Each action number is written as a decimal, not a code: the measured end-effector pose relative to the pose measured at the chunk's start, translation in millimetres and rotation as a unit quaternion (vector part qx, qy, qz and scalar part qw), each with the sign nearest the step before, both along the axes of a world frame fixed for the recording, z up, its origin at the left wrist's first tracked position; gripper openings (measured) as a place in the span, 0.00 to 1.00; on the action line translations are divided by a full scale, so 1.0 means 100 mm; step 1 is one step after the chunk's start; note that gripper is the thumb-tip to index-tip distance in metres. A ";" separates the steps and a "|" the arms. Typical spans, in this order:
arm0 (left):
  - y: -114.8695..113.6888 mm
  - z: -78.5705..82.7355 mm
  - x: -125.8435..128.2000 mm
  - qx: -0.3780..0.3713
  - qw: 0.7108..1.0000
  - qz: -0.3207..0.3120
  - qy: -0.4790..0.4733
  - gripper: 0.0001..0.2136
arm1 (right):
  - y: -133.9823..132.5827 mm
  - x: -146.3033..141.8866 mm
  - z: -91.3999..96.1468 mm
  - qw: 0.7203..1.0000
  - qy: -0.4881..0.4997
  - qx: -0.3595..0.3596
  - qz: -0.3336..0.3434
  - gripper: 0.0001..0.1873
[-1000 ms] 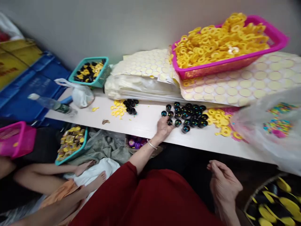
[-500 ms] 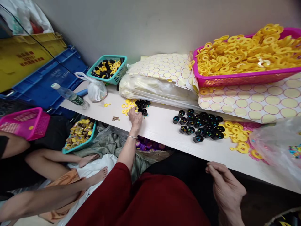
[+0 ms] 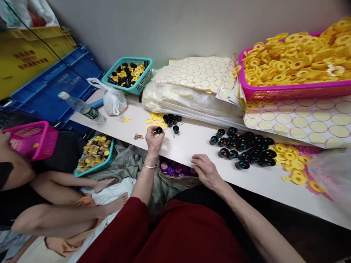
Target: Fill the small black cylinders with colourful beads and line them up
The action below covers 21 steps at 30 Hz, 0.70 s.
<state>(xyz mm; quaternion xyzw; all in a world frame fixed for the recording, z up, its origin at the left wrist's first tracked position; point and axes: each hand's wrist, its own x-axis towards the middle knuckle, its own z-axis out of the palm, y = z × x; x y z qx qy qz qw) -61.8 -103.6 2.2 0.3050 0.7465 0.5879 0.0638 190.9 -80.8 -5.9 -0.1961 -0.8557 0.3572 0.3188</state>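
My left hand [image 3: 153, 143] is closed around a small black cup [image 3: 158, 130], its open mouth facing up, just above the front part of the white table. Right behind it are several black cups [image 3: 170, 120], with yellow ring pieces [image 3: 154, 118] next to them and tiny coloured beads [image 3: 174, 136] scattered on the tabletop. Over the front edge, my right hand [image 3: 206, 171] reaches leftward with its fingers loosely stretched and slightly apart; nothing shows in it. To its right stands a large cluster of black cups [image 3: 242, 145], some with coloured bits inside.
A pink basket [image 3: 296, 89] heaped with yellow rings rests on printed sticker sheets [image 3: 298, 122]. At the back left are a teal basket [image 3: 138, 86], a tied plastic bag [image 3: 115, 102] and a bottle [image 3: 83, 108]. Another person's bare legs [image 3: 68, 212] are at left.
My left hand has picked up a black cup and drawn it slightly toward me. My right hand has swung left and forward to the table edge. The view has shifted a little.
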 end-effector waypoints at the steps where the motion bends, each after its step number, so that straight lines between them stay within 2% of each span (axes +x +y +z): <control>1: -0.13 0.00 0.00 0.031 0.999 -0.010 -0.034 0.14 | 0.07 -0.19 0.00 0.999 -0.025 0.046 0.014 0.09; 3: -0.40 -0.04 0.02 0.061 0.994 -0.031 -0.087 0.16 | 0.22 -0.58 0.02 0.989 -0.086 0.120 -0.004 0.11; 5: -0.66 -0.10 0.07 0.053 0.989 -0.052 -0.128 0.16 | 0.37 -0.95 0.05 0.974 -0.146 0.156 -0.068 0.13; 7: -0.87 -0.17 0.13 0.032 0.981 -0.074 -0.174 0.16 | 0.51 -1.25 0.07 0.958 -0.205 0.160 -0.122 0.16; 10: -1.05 -0.27 0.20 0.019 0.965 -0.100 -0.241 0.15 | 0.68 -1.51 0.07 0.941 -0.276 0.156 -0.122 0.18; 13: -1.15 -0.38 0.18 0.026 0.952 -0.122 -0.280 0.14 | 0.80 -1.51 0.02 0.939 -0.280 0.159 -0.116 0.19; 15: -1.20 -0.46 0.12 0.014 0.947 -0.149 -0.283 0.14 | 0.87 -1.40 -0.03 0.942 -0.252 0.153 -0.161 0.18; 18: -1.25 -0.59 0.05 -0.055 0.952 -0.174 -0.247 0.15 | 0.94 -1.14 -0.12 0.933 -0.234 0.133 -0.239 0.18; 21: -1.25 -0.71 0.05 -0.124 0.957 -0.164 -0.205 0.15 | 0.92 -0.95 -0.18 0.919 -0.243 0.144 -0.275 0.18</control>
